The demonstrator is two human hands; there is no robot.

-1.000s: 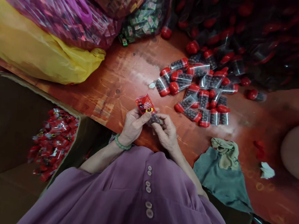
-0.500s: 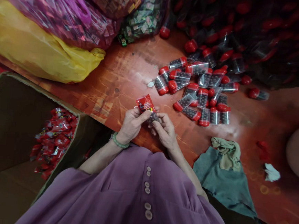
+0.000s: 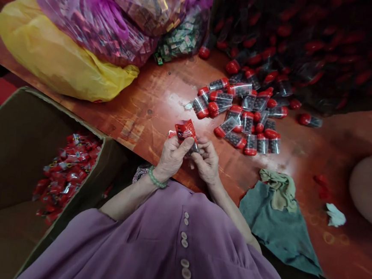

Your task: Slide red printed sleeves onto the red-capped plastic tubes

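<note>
Pinched between the fingers of left hand [image 3: 172, 155] and right hand [image 3: 207, 160] above the table edge, one red printed sachet [image 3: 186, 131] is held; wrapped packets [image 3: 67, 171] fill the cardboard box [image 3: 18, 143], red-capped clear vials [image 3: 245, 118] remain unwrapped.

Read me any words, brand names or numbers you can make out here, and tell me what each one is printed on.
No text is legible.
Red packet held by left hand and right hand: printed design, too blurred to read.
Red packets in the cardboard box: print too small.
Sachets in the clear bag: print too small.
Red-capped vials: no label visible.
</note>
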